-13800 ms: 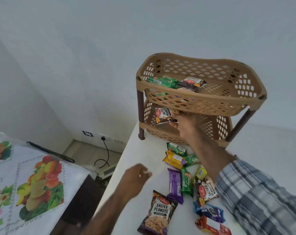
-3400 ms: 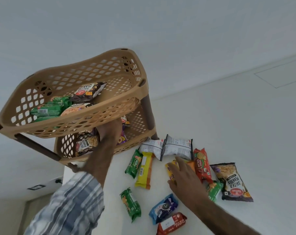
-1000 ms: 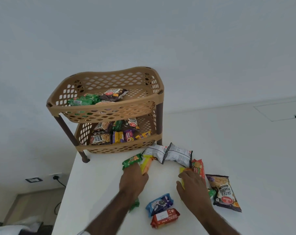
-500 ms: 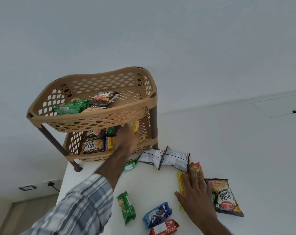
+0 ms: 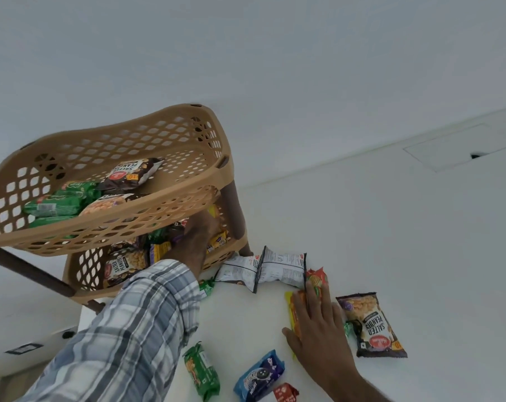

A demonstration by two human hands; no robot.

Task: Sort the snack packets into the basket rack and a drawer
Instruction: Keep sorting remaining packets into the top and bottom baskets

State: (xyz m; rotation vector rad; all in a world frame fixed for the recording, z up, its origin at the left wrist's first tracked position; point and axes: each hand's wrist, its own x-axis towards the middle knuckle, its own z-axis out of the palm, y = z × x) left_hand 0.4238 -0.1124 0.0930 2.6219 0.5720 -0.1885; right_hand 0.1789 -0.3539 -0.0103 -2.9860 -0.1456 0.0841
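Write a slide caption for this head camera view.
Left hand reaches into the lower basket of the rack; right hand rests flat on a yellow-orange packet on the counter.

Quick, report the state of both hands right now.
Left hand: reaching into the lower basket, fingertips hidden; cannot tell.
Right hand: open, laid flat on the yellow-orange packet.

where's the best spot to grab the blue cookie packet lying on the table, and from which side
Pinch the blue cookie packet across its narrow middle, coming straight down from above. It lies flat on the table with both long edges showing, while the red packet crowds its lower end. The right hand, flat on the yellow-orange packet, looks nearest.
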